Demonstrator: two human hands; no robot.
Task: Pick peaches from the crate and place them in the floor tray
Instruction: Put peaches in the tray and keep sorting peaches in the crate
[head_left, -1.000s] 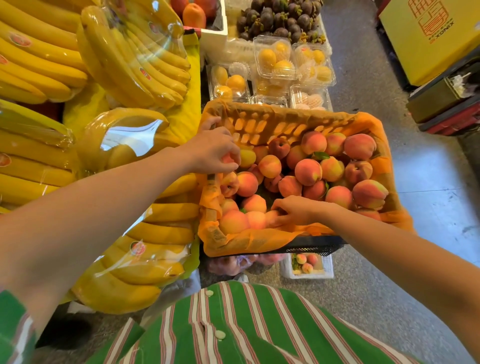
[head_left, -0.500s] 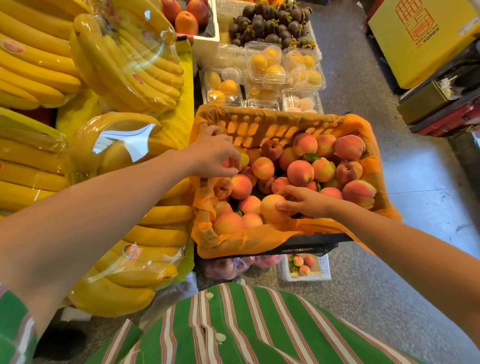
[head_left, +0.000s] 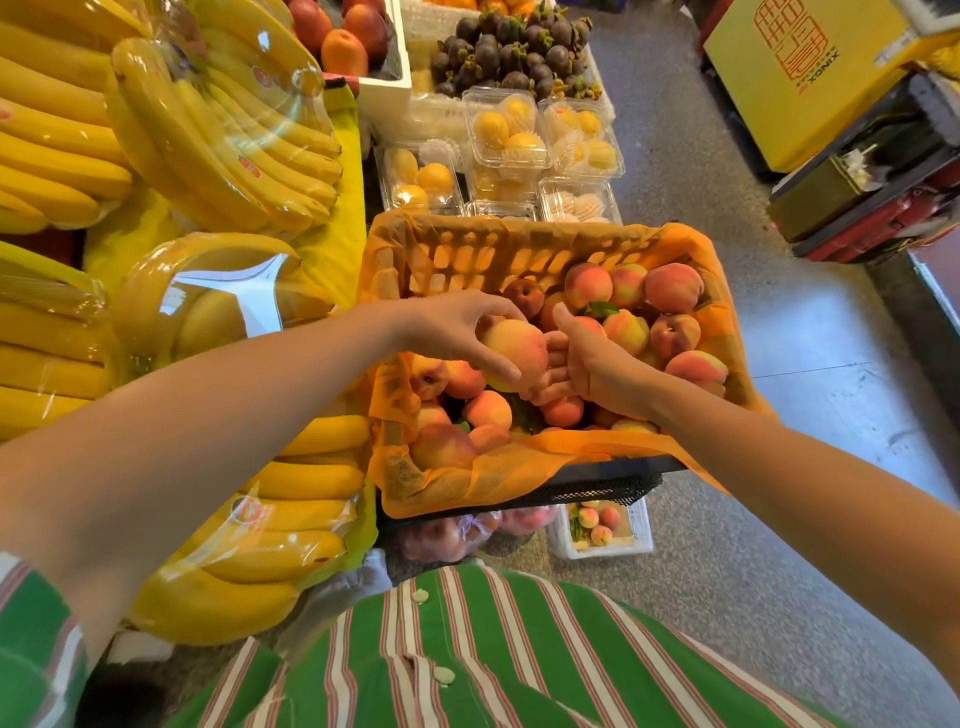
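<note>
Held fruit: a large yellow-pink peach (head_left: 514, 353) is up above the heap, between both hands; half a second ago it sat low at the near edge, under the right hand alone.
Left hand (head_left: 457, 330): it has left the far-left corner of the crate and come to the middle; thumb below and fingers over the top are curled round the peach.
Right hand (head_left: 597, 364): raised from the near edge; its fingers (head_left: 553, 371) cup the peach's right side and underside, thumb sticking up and free.
Black plastic crate lined with orange paper (head_left: 597, 480): holds the remaining loose peaches (head_left: 623, 306), piled mostly toward the right and near sides.
White floor tray (head_left: 631, 543): on the grey floor below the crate's near edge, a few small peaches inside.
Bagged yellow bananas (head_left: 218, 135): stacked to the left, unchanged.
</note>
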